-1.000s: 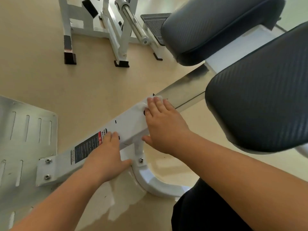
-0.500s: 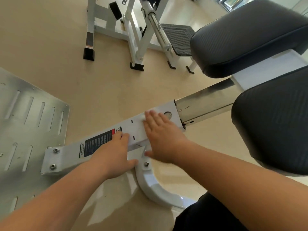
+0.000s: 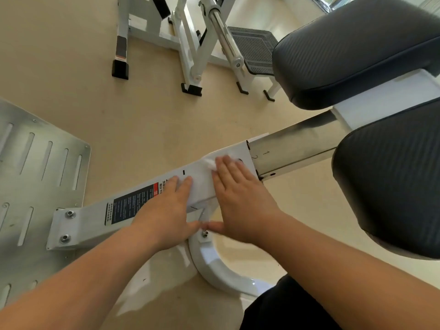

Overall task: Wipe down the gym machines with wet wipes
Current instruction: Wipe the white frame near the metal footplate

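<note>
Wet wipe (image 3: 210,163) bunched under the flat, ungripping right hand (image 3: 238,198) on the white frame beam (image 3: 198,173), beige gym floor (image 3: 142,115) below, left hand (image 3: 164,210) flat over the warning label (image 3: 133,206), seat pads (image 3: 357,48) right, footplate (image 3: 35,175) left; beam runs lower-left to upper-right.

Bright, even daylight fills this gym corner, strongest toward the upper right, where the polished beige floor (image 3: 142,115) washes almost white. Glare pools on the glossy white curved steel foot (image 3: 221,277) and on the floor beside it. The chrome barbell sleeve (image 3: 223,36) carries a hard highlight, the slotted brushed-metal footplate (image 3: 42,177) a dull sheen. Shadows are soft and faint, without hard edges. The wide lens bows straight lines near the edges and stretches the black textured pads (image 3: 392,175) at right. The right hand (image 3: 240,198) is slightly smeared, and the nearest forearms go soft.
</note>
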Demonstrator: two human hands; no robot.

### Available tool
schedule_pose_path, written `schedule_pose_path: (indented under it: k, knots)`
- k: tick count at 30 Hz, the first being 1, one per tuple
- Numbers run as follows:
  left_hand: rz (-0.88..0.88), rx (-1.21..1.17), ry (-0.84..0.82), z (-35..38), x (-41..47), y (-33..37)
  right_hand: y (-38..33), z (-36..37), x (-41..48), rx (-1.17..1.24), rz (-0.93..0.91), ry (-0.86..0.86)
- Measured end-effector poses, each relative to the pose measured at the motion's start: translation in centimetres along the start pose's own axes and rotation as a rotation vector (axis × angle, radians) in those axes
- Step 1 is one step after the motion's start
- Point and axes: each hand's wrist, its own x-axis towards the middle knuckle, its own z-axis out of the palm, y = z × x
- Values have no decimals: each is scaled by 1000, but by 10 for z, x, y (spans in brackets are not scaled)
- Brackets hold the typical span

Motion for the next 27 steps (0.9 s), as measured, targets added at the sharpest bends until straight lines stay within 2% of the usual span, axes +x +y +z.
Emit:
schedule_pose_path:
  k: [4, 6, 8, 14, 16, 19, 21, 24, 25, 27]
  knots:
    - [-26, 4, 31, 5, 5, 3, 11, 0, -8, 175, 152, 130]
    - [-34, -9, 38, 6, 7, 4, 6, 15, -30, 181, 197, 257]
    - [-34, -33, 56, 5, 8, 5, 8, 28, -43, 158, 244, 304]
    - [92, 8, 168, 0, 9, 24, 41, -7, -19, 211, 564, 188]
    - [130, 42, 153, -1, 12, 35, 36, -8, -17, 218, 531, 160]
    - [173, 77, 132, -2, 16, 42, 30, 1, -27, 192, 386, 101]
    - [174, 72, 130, -2, 18, 43, 44, -3, -31, 161, 449, 103]
    - [162, 51, 113, -1, 19, 44, 65, -20, -19, 191, 671, 142]
    - [164, 50, 108, -1, 19, 44, 63, -21, -13, 190, 671, 149]
    - [173, 44, 102, -1, 21, 43, 45, -13, -8, 209, 547, 142]
